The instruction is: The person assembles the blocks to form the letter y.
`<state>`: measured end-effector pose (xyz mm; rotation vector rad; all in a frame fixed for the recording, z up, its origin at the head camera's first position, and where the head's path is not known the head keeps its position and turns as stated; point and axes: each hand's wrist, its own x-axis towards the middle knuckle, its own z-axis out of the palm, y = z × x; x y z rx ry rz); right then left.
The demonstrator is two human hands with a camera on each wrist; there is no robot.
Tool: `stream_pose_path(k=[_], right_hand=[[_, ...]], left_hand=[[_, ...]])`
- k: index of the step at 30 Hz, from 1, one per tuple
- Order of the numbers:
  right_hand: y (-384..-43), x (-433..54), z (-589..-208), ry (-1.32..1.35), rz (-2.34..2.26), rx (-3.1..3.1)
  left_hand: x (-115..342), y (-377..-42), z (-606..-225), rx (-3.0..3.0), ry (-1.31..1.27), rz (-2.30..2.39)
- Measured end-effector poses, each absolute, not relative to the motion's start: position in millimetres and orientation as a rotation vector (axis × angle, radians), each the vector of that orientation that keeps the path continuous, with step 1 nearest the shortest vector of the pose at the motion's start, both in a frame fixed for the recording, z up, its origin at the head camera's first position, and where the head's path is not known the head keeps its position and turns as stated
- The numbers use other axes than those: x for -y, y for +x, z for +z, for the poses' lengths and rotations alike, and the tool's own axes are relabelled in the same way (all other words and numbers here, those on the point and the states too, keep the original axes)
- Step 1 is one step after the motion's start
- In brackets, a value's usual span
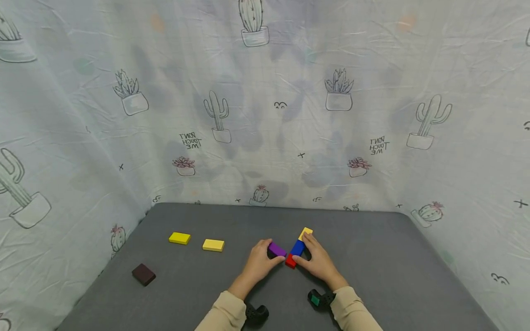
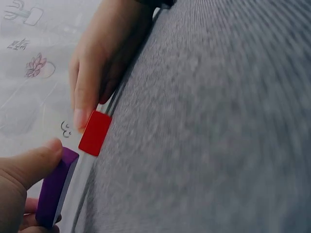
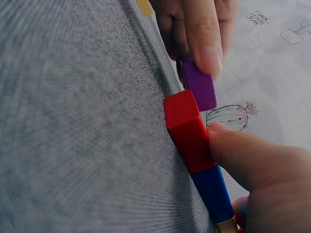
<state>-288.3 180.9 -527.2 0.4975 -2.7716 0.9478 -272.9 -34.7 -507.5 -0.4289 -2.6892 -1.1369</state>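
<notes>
My left hand (image 1: 259, 263) pinches a purple block (image 1: 277, 249) between thumb and fingers, its end close beside the red block. Three blocks stand end to end in a slanting row: a red block (image 1: 290, 261) nearest me, a blue block (image 1: 297, 248) in the middle and a yellow block (image 1: 307, 231) at the far end. Along the right side of this row my right hand (image 1: 318, 259) holds the blocks, with the thumb at the red one and the fingers by the blue and yellow ones. In the right wrist view the red block (image 3: 187, 124) meets the blue block (image 3: 214, 194).
Two more yellow blocks, one left (image 1: 180, 238) and one nearer the middle (image 1: 213, 245), lie on the grey table (image 1: 186, 294). A dark brown block (image 1: 143, 274) is at the left. Behind the table hangs a cactus-print curtain (image 1: 281, 151).
</notes>
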Motion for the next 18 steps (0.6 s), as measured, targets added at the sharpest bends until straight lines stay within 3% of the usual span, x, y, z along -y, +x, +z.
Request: stream_pose_path(k=[18], right_hand=[[-289.2, -181.4, -524.5, 0.507, 0.948, 2.786]], left_hand=[[18.2, -274.6, -511.0, 2.669, -0.352, -1.081]])
